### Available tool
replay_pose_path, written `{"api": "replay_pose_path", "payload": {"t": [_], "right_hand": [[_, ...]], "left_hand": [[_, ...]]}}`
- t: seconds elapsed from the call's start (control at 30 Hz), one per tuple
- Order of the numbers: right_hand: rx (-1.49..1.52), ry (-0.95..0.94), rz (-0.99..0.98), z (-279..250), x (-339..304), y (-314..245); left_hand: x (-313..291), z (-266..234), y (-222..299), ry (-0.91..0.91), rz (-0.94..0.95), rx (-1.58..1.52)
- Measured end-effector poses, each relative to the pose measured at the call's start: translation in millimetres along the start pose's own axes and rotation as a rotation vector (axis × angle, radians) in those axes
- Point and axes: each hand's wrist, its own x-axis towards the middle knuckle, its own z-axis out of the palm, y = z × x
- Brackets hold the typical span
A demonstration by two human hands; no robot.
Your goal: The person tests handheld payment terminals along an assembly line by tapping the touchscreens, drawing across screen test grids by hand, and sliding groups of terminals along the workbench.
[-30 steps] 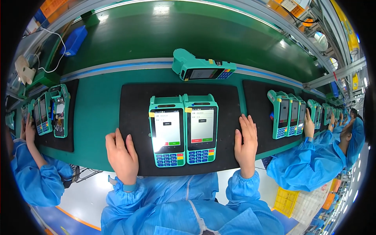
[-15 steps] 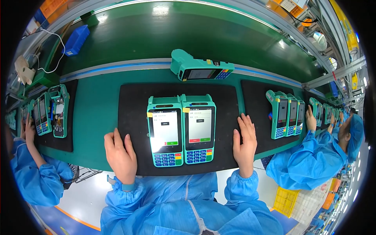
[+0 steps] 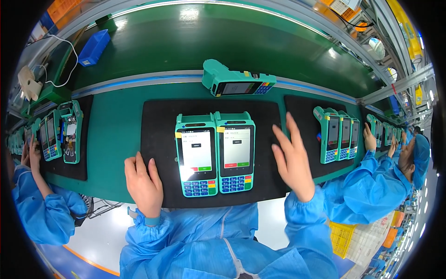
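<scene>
Two teal payment terminals stand side by side on a black mat (image 3: 153, 125), a left terminal (image 3: 197, 158) and a right terminal (image 3: 236, 158). Both screens are lit, with a red and a green button at the bottom. My left hand (image 3: 144, 183) rests on the mat's left edge, fingers stretched out and holding nothing. Over the mat's right edge is my right hand (image 3: 293, 162), raised, with its fingers spread and nothing in them. It is apart from the right terminal. Behind the mat, a third terminal (image 3: 238, 84) lies on its side, its screen facing me.
A green conveyor belt (image 3: 186, 44) runs behind a metal rail. On the right mat stand several terminals (image 3: 341, 135), near a co-worker in blue (image 3: 371, 186). At left, an opened terminal (image 3: 70, 135) shows its insides beside another person's hands (image 3: 35, 153). A blue bin (image 3: 94, 47) sits far left.
My right hand has lifted from the mat's right edge and moved up and forward, its fingers spreading. My left hand and the terminals have stayed in place.
</scene>
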Motion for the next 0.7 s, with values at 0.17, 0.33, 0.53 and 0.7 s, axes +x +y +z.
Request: {"api": "replay_pose_path", "payload": {"t": [0.17,0.33,0.53,0.7], "right_hand": [[-0.187,0.108,-0.414,2.5,107.2,-0.6],[-0.02,-0.102,-0.43,32.3,158.9,26.8],[0.14,-0.208,-0.371,17.0,159.7,26.6],[0.644,-0.198,0.046,-22.6,113.2,29.5]], "left_hand": [[2.3,2.9,-4.4,0.017,0.006,-0.013],[1.8,2.7,-5.2,0.022,0.025,-0.047],[2.4,2.5,-6.9,0.025,0.029,-0.05],[1.2,1.5,-4.5,0.014,0.013,-0.064]]}}
